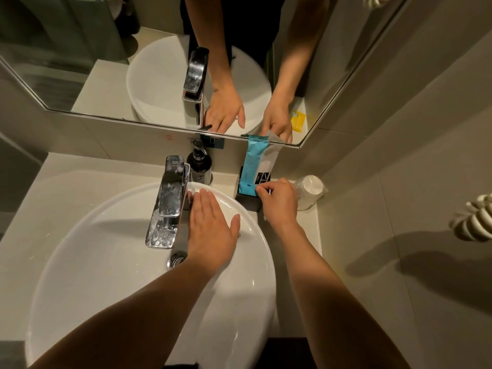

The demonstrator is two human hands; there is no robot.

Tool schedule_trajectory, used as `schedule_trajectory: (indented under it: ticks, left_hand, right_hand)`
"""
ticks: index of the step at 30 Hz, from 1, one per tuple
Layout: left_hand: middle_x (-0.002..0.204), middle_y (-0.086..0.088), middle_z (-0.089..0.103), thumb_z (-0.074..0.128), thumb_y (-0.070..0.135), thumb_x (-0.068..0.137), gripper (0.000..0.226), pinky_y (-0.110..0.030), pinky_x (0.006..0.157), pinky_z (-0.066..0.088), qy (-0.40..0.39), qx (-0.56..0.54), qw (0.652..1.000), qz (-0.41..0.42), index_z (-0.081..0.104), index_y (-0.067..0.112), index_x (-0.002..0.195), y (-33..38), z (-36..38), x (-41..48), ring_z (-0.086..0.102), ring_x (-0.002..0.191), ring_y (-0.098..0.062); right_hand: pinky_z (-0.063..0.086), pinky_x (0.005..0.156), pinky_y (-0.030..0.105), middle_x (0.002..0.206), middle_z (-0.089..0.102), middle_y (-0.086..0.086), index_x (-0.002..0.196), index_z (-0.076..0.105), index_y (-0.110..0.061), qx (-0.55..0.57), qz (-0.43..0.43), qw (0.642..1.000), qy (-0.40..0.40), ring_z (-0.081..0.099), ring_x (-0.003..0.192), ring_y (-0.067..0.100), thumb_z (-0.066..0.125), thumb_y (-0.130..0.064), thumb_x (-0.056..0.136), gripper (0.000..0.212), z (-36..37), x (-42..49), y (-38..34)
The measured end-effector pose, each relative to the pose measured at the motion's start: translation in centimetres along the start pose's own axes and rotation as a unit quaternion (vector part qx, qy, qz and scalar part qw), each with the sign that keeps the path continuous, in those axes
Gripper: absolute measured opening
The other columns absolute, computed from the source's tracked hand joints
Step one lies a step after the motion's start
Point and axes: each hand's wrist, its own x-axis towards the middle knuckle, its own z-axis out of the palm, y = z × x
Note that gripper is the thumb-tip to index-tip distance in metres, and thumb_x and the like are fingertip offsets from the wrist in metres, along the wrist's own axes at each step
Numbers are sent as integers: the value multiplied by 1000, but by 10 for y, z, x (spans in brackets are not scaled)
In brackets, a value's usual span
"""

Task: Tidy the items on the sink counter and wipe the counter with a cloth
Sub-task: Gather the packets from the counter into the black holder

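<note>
A tall blue and white packet [257, 163] stands upright in a small black tray [249, 202] at the back right of the counter. My right hand [279, 202] pinches the packet's lower right edge between thumb and fingers. My left hand [211, 222] lies flat, fingers apart, on the rim of the white round basin [106, 249], just right of the chrome tap [169, 201]. It holds nothing. A dark pump bottle [199, 163] stands behind the tap against the wall. No cloth is visible.
Wrapped white paper cups [310, 191] lie on the counter [310, 230] right of the tray, near the side wall. A mirror [159, 62] runs above the counter and reflects a yellow packet [298, 121]. A coiled white cord [476, 219] hangs at the right.
</note>
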Motion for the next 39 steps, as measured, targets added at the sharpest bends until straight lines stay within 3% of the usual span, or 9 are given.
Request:
schedule_trajectory:
  ticks: [6,9,13,17,22,26,33,36,39]
  left_hand:
    - [170,-18,-3,13,65,99,88,-46,127,5,-13,-8,1000,-3,-9,4,158,1,-2,0,-3,157,-32]
    - [170,-18,-4,14,64,99,88,-45,127,2,-19,-14,1000,-6,-8,3,159,2,-7,-2,-5,157,-32]
    - [169,-21,-4,14,64,100,89,-46,126,1,-24,-11,1000,1,-6,-1,158,4,-11,-3,-5,157,-34]
    - [168,-24,0,17,65,98,91,-46,125,0,-30,-4,1000,3,-2,-2,158,1,-6,0,-1,156,-37]
    - [168,-24,4,20,65,98,92,-47,125,3,-16,-6,1000,3,1,-3,158,-2,3,3,2,156,-37]
    - [168,-24,4,19,65,97,92,-48,125,3,-9,-6,1000,5,1,-2,158,-3,5,4,2,156,-37]
    - [168,-24,5,24,62,99,90,-47,125,2,4,-1,1000,4,3,-3,158,-1,5,3,4,156,-38]
    - [168,-24,6,23,63,99,90,-46,124,2,4,5,1000,2,3,-2,158,-1,5,4,4,156,-38]
    - [168,-24,7,22,63,99,90,-45,124,1,6,9,1000,1,4,-2,158,-1,6,4,5,156,-37]
  right_hand:
    - [57,88,30,107,63,1,112,79,-20,69,15,997,12,60,110,22,69,-29,96,21,-13,-10,0]
    - [55,88,34,103,65,4,108,81,-17,96,12,995,29,61,101,22,70,-26,95,19,-32,-22,7]
    - [46,78,27,101,65,4,102,81,-16,94,45,993,48,62,87,17,71,-26,93,17,-63,-55,37]
    - [47,74,23,108,66,8,112,75,-12,45,122,991,18,63,88,17,70,-29,94,25,-77,-98,87]
    - [47,96,35,127,63,19,131,62,-5,-42,177,983,-37,62,115,35,67,-22,96,40,-67,-135,125]
    - [50,88,39,122,59,21,125,56,-4,-78,195,976,-64,61,110,40,64,-17,97,32,-52,-139,132]
    - [52,94,42,134,46,19,142,42,-10,-115,206,968,-89,60,114,38,63,-14,98,48,-36,-134,130]
    - [51,92,39,131,51,17,132,54,-12,-70,212,971,-82,60,110,37,59,-13,99,34,-38,-129,137]
    - [54,87,39,116,64,17,110,64,-8,-1,212,976,-48,63,102,35,56,-11,98,14,-43,-125,139]
